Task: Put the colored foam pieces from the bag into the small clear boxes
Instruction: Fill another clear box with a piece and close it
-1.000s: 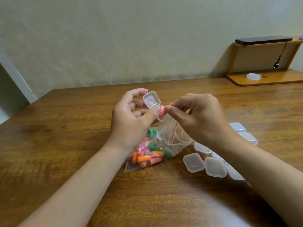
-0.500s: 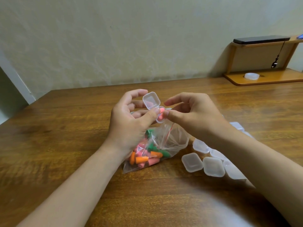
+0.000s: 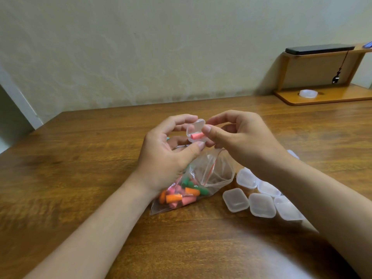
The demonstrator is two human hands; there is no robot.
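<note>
The open box (image 3: 196, 131) is held above the worktop (image 3: 80, 178) over the bag (image 3: 203, 178), pinched between the thumb and fingers of the left hand (image 3: 167, 158). A pink piece (image 3: 197, 135) lies flat inside it. The right hand (image 3: 241, 146) is curled at the box's right edge with its thumb against the piece's end; whether the lid is pinched cannot be told.

The piece should be pushed fully below the rim before the lid is folded down. The base should be kept steady, and the lid pressed evenly until it is felt to snap.

Half a second earlier the piece was pinched on end at the box's mouth by the right hand. It has since been laid down inside, and the box has been raised and turned. The spare boxes (image 3: 261, 204) right of the bag are unmoved.
</note>
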